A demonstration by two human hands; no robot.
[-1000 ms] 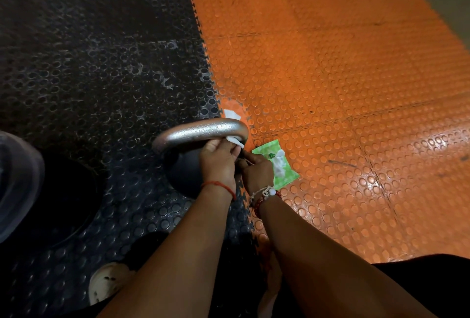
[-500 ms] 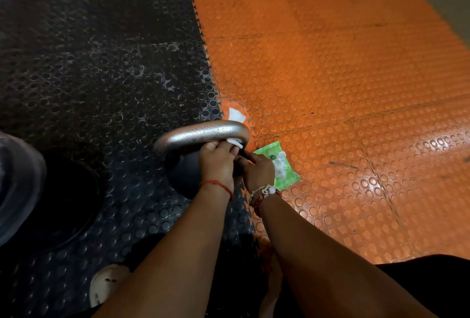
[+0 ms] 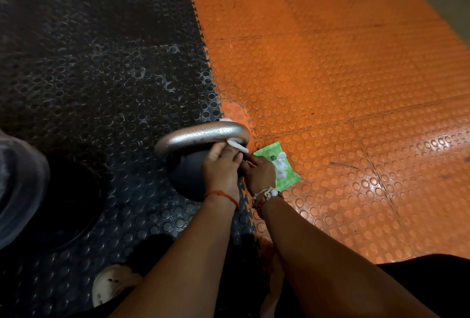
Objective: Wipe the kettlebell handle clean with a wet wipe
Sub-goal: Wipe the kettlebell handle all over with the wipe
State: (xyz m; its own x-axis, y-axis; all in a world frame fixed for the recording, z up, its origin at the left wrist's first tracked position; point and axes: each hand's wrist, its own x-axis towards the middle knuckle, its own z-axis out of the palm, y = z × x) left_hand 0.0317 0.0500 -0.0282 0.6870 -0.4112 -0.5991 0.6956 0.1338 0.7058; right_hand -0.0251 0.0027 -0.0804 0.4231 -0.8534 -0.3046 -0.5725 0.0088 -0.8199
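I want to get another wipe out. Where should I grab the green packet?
Probably best to pinch the green packet by its far right edge, coming from the orange floor side. It lies flat, and the right hand covers its left edge, so that side looks free.

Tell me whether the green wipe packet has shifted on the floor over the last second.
No. The green wipe packet still lies on the orange mat right of the kettlebell handle.

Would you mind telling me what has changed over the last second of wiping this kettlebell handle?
Very little. The white wet wipe stays wrapped round the right end of the kettlebell handle, and its far flap now shows less above the bar. The left hand keeps hold of the wipe; the right hand remains beside it. The green wipe packet and the kettlebell have not moved.
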